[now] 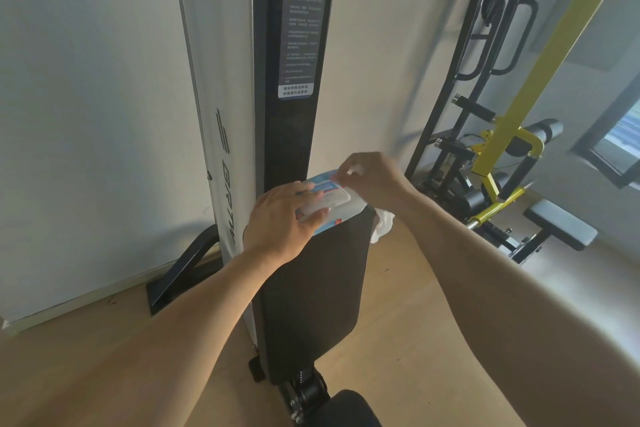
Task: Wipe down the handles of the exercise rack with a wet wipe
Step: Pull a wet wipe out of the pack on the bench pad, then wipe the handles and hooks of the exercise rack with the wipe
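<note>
1. My left hand (pixel 282 218) presses flat, fingers spread, on the blue-and-white plastic wet wipe pack (pixel 327 199) at the far end of the black padded bench (pixel 311 305).
2. My right hand (pixel 369 177) pinches at the pack's lid.
3. A crumpled white wipe (pixel 382 224) hangs off the bench's far right corner.

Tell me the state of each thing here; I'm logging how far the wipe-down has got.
Wet wipe pack: lies on top of the black bench pad, held down.
Left hand: flat on the pack, pressing it.
Right hand: fingertips pinched at the pack's top; whether it grips a wipe or the flap is unclear.
White wipe: crumpled, hanging off the pad's right edge.
Bench pad: tilted up.
Exercise rack: untouched, against the wall.
</note>
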Demonstrator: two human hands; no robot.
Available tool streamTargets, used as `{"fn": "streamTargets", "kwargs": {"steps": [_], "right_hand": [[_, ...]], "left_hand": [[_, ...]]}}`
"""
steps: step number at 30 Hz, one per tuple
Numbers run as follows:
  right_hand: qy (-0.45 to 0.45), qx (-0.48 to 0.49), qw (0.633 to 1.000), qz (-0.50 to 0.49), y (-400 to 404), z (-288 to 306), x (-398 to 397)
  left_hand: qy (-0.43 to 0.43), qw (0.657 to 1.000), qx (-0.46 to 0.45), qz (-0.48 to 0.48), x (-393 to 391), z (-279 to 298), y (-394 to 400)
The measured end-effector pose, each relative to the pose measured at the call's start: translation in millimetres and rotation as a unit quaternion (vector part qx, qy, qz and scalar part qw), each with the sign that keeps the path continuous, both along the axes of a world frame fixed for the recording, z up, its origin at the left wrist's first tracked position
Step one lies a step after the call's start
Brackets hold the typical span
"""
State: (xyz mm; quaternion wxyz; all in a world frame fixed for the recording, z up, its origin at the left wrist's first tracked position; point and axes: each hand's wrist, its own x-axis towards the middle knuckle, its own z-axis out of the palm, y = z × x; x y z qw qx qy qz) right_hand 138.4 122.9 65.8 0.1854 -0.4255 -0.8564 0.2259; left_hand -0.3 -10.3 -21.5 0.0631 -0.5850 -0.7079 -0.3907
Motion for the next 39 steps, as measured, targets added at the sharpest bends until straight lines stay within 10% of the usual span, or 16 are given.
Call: {"fn": "streamTargets", "kwargs": {"steps": [8,21,29,36,39], "right_hand": [[-0.033,-0.039,0.998,0.046,-7,-8,0],[0.344,-0.262,0.901,0.041,-94,31,25],[0.151,-0.007,0.987,-0.052,-107,13,61],[0.030,-0.006,0.988,-0.150,-136,-19,104],[0.058,-0.074,0.995,0.020,-171,-24,126]], "left_hand": [[-0.012,1.000,-0.003,-0.007,-1,1,-1],[-0.308,0.927,0.154,-0.146,60,29,-56],[-0.590,0.778,-0.020,-0.215,78,36,-90],[-0.514,0.833,-0.094,-0.183,108,23,-131],[-0.505,0.843,-0.123,-0.139,124,15,-148]]}}
